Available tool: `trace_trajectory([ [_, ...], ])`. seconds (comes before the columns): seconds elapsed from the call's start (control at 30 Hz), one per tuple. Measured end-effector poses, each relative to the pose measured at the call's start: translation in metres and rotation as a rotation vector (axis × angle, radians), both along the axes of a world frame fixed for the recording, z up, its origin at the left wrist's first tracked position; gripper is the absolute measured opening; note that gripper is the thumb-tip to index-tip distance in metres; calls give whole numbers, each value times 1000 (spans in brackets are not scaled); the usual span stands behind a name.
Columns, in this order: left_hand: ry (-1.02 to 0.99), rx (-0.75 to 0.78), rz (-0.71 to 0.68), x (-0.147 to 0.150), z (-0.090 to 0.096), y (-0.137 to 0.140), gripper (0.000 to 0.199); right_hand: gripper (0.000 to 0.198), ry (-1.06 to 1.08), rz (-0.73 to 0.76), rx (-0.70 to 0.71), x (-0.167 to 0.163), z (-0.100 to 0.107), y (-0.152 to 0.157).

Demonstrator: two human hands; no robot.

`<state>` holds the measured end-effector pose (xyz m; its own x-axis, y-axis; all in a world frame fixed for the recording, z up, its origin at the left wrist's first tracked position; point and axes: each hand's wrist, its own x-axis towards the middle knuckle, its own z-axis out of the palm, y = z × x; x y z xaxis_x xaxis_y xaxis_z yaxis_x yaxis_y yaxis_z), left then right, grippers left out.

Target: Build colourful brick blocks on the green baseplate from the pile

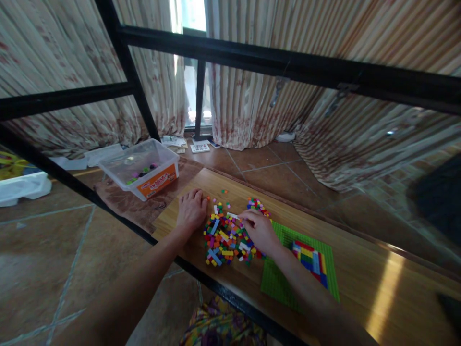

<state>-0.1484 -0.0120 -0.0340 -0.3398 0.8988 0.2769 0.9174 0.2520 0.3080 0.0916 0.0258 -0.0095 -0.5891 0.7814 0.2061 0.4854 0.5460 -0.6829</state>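
My left hand (192,210) lies on the wooden table, palm down with fingers spread loosely, at the left edge of a pile of small toy bricks (225,235). Over the right part of the pile, my right hand (258,228) has thumb and forefinger pinched at the end of a long white brick (233,216). Beneath my right forearm is a green baseplate (273,276). On it sits a block of red, yellow, green and blue bricks (313,262), partly hidden by the forearm.
A clear plastic tub (140,166) with an orange label stands on the floor beyond the table's left end (201,180). Black metal bars (252,50) cross in front of the striped curtains (248,105). Sunlight stripes the table's right side. A white tray (25,187) is far left.
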Motion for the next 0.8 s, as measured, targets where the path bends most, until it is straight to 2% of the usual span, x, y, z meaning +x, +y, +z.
trace_trajectory([
  [0.1, -6, -9, -4, 1, 1, 0, 40, 30, -26, -81, -16, 9, 3, 0],
  [0.2, -10, -12, -6, 1, 2, 0, 40, 27, -99, -124, 10, 5, 5, 5],
  [0.4, 5, -9, -10, 0, 1, 1, 41, 20, -329, -23, 95, -33, 8, 11],
  [0.53, 21, -5, -11, -1, -1, 1, 41, 24, -448, -47, 121, -48, 7, 11],
  [0.8, 46, -11, -4, -1, 0, 2, 40, 9, -393, -89, 114, -44, 8, 2],
])
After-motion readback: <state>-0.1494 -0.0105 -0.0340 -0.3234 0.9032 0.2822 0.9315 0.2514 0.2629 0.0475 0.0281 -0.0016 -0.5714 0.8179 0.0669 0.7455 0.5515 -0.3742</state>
